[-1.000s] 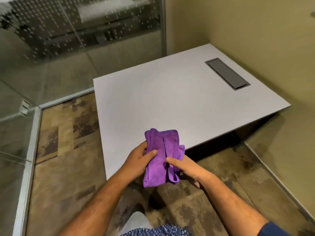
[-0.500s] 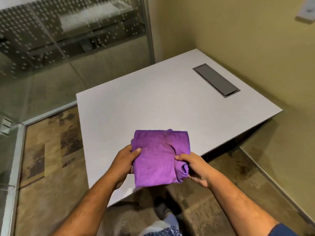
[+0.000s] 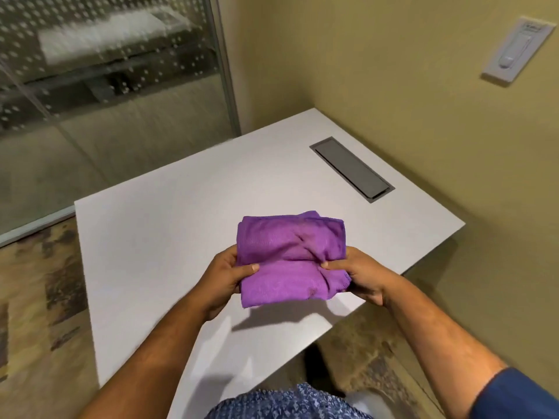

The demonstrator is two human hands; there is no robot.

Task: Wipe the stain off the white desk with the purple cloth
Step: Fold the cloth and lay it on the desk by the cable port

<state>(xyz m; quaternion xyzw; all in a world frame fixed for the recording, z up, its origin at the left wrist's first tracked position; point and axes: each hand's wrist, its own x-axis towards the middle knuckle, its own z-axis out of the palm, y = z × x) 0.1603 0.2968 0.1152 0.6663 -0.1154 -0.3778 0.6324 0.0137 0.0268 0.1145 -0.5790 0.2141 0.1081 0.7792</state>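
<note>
Two bare hands hold one folded purple microfibre cloth (image 3: 290, 261) above the flat white rectangular desk (image 3: 169, 237), on the near side of the grey recessed cable hatch (image 3: 352, 169). The left hand (image 3: 225, 278) is closed on the cloth's left edge, thumb on top. The right hand (image 3: 361, 275) is closed on its right edge, pinching a bunched fold. A shadow on the desk below indicates that the cloth is raised clear of the surface.

Risk: no stain can be made out on the desk from this view, so the wipe may land on the wrong patch. The loose right corner could slip free and unfold under pressure, leaving a thin, uneven pad that smears rather than lifts.

Condition of cloth: doubled into a rough rectangle, layered along the far edge, creased across the middle, with faint darker marks on the near panel.
</note>
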